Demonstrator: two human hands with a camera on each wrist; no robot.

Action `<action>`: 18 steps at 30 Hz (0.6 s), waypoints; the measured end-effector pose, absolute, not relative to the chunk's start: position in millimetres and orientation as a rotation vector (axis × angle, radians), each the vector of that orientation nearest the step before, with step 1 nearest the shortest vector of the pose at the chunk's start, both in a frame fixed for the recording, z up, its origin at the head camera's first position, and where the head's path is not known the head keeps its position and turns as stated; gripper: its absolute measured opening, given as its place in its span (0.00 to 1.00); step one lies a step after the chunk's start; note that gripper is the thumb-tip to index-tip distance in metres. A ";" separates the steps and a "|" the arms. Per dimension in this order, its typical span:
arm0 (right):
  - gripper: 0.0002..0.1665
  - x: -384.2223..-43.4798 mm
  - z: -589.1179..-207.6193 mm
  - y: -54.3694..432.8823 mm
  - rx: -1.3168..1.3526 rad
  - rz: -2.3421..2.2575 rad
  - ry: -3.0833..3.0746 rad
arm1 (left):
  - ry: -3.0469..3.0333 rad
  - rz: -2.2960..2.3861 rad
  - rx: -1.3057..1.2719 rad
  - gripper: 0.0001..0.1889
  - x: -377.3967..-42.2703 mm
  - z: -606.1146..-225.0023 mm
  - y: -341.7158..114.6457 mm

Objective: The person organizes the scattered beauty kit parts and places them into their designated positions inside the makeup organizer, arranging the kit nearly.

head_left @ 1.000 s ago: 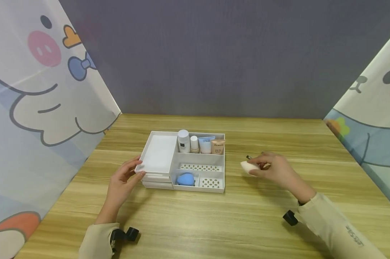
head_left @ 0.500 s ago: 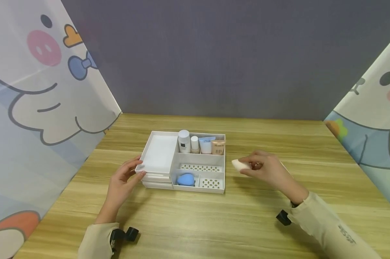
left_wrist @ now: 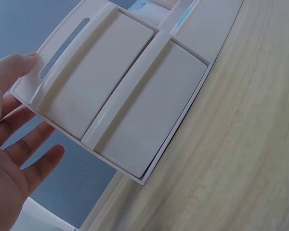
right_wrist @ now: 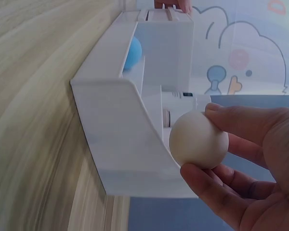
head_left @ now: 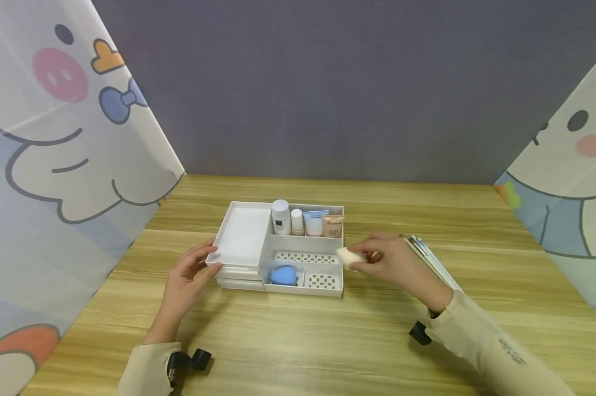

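A white makeup organizer (head_left: pixel 305 293) stands on the wooden table, two drawers (left_wrist: pixel 147 108) on its left front. My left hand (head_left: pixel 191 272) holds its front left corner, thumb at the front upper edge and fingers along the side. Between thumb and fingertips, my right hand (head_left: pixel 389 258) pinches a cream makeup sponge (right_wrist: pixel 197 139) at the organizer's right wall, raised above the table. A blue makeup sponge (head_left: pixel 284 275) lies in the front compartment. In the back row stand a white bottle (head_left: pixel 280 218), a smaller white-capped bottle (head_left: pixel 297 223), a light blue tube (head_left: pixel 315 224) and a beige BB tube (head_left: pixel 333 226).
Several slim brush-like sticks (head_left: pixel 433 258) lie on the table (head_left: pixel 298 341), partly hidden behind the right forearm. A grey panel (head_left: pixel 327 93) rises at the table's back edge, with cartoon-printed sheets (head_left: pixel 80 137) at the sides.
My right hand has moved left with the cream sponge, up to the organizer's right wall, uncovering the slim sticks behind it. The left hand has stayed at the corner.
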State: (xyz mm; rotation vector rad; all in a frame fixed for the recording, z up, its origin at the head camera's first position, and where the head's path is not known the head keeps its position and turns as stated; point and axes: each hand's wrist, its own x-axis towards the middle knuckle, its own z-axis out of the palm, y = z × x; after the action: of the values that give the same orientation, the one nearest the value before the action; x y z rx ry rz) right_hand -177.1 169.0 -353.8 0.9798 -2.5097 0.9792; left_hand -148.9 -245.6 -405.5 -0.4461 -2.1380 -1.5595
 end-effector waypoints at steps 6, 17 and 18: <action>0.18 -179.2 -356.9 157.1 1.075 0.924 -2.410 | -2.137 -1.561 -0.450 0.18 -149.3 -405.6 -245.7; 0.16 -178.4 -369.4 135.6 1.156 1.052 -2.451 | -2.127 -1.569 -0.458 0.18 -149.5 -406.3 -246.2; 0.16 -178.9 -371.2 133.6 1.167 1.045 -2.438 | -2.128 -1.570 -0.456 0.18 -149.4 -406.2 -246.2</action>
State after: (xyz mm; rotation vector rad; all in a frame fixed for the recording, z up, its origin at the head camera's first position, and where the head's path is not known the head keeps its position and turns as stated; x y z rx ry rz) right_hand -178.9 133.6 -371.2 1.1667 -2.4377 1.0453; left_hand -149.4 -246.2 -406.2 -0.4559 -2.1281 -1.5696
